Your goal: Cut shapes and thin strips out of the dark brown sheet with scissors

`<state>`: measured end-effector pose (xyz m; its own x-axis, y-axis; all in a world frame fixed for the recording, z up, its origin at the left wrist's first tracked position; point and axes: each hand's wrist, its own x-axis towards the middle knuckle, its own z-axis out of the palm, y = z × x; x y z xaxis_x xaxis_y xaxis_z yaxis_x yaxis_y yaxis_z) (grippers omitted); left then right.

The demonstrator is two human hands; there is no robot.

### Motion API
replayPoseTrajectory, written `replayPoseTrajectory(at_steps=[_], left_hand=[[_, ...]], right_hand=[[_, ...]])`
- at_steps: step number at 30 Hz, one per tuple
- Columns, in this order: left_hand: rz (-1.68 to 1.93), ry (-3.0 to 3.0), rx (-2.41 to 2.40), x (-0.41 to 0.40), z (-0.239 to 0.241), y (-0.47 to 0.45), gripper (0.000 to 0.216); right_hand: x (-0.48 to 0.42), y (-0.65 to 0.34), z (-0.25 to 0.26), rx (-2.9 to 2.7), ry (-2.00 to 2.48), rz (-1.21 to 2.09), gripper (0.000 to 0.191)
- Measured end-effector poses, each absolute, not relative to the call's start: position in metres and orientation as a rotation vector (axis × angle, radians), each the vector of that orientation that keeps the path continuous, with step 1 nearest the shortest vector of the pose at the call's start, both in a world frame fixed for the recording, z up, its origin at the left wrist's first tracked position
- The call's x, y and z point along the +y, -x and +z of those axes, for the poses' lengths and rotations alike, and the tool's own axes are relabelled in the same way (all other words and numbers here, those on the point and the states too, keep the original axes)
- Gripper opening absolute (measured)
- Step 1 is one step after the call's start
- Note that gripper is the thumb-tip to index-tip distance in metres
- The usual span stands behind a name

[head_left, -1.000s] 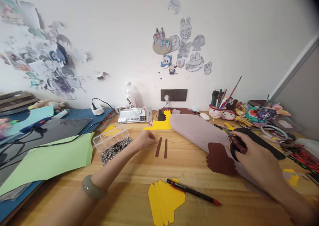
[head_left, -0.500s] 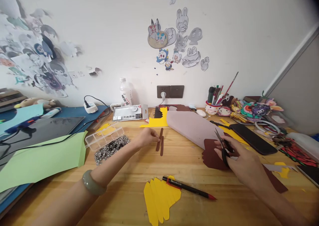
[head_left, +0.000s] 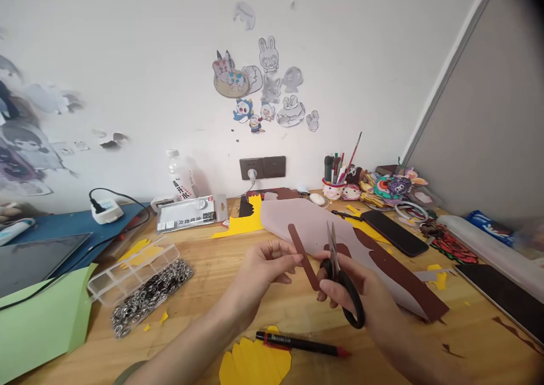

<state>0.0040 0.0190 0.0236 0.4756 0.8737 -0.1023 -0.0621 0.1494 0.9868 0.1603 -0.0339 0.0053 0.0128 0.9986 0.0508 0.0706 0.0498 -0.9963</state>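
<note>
My left hand (head_left: pixel 274 265) pinches a narrow brown strip (head_left: pixel 297 242) with rounded ends; the strip slants down to the right. Close beside its lower end, my right hand (head_left: pixel 361 286) grips black-handled scissors (head_left: pixel 332 240), blades pointing up and slightly parted. Under and behind the hands lies a pale lilac sheet (head_left: pixel 289 212) with brown sheet (head_left: pixel 403 272) along its right side. Nearer to me are yellow cut pieces (head_left: pixel 250 359), a black pen (head_left: pixel 301 344) with a red tip lying across them.
On the left are a clear divided box (head_left: pixel 131 272) of metal rings and a green sheet (head_left: pixel 46 317). Along the wall stand a bottle (head_left: pixel 179 175) and a pen cup (head_left: pixel 334 188). To the right lie a black phone (head_left: pixel 395 232) and a pile of colourful figures (head_left: pixel 389 185).
My left hand has lifted a brown strip off the table and moved right. The scissors in my right hand have come left, close to the strip. The view has turned right.
</note>
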Motion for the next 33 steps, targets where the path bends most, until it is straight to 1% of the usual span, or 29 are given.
replayPoseTrajectory(at_steps=[3,7,10,16,21,24,27,30,33], left_hand=[[0.790,-1.189,0.821,0.012,0.021,-0.007,0.013],[0.766,-1.105,0.793,0.007,0.018,-0.010,0.009],[0.759,-1.093,0.812,0.008,0.017,-0.009,0.009],[0.778,-1.105,0.847,0.015,0.017,-0.006,0.010],[0.762,-1.108,0.836,0.017,0.018,-0.004,0.009],[0.761,-1.069,0.817,0.017,0.018,-0.003,0.009],[0.737,-1.006,0.785,0.015,0.020,-0.002,0.010],[0.709,-0.963,0.766,0.013,0.024,-0.002,0.010],[0.686,-0.953,0.752,0.010,0.027,-0.002,0.011]], right_hand=[[-0.036,-0.159,0.002,-1.224,1.211,1.123,0.031],[-0.038,-0.157,-0.003,-1.204,1.238,1.152,0.023],[-0.040,-0.157,-0.006,-1.220,1.255,1.194,0.022],[-0.042,-0.162,-0.002,-1.190,1.274,1.253,0.026],[-0.043,-0.168,0.006,-1.140,1.364,1.269,0.025],[-0.041,-0.175,0.008,-1.120,1.329,1.288,0.029],[-0.036,-0.181,0.008,-1.127,1.321,1.240,0.032],[-0.034,-0.178,0.008,-1.217,1.399,1.232,0.026],[-0.038,-0.170,0.005,-1.396,1.405,1.301,0.009]])
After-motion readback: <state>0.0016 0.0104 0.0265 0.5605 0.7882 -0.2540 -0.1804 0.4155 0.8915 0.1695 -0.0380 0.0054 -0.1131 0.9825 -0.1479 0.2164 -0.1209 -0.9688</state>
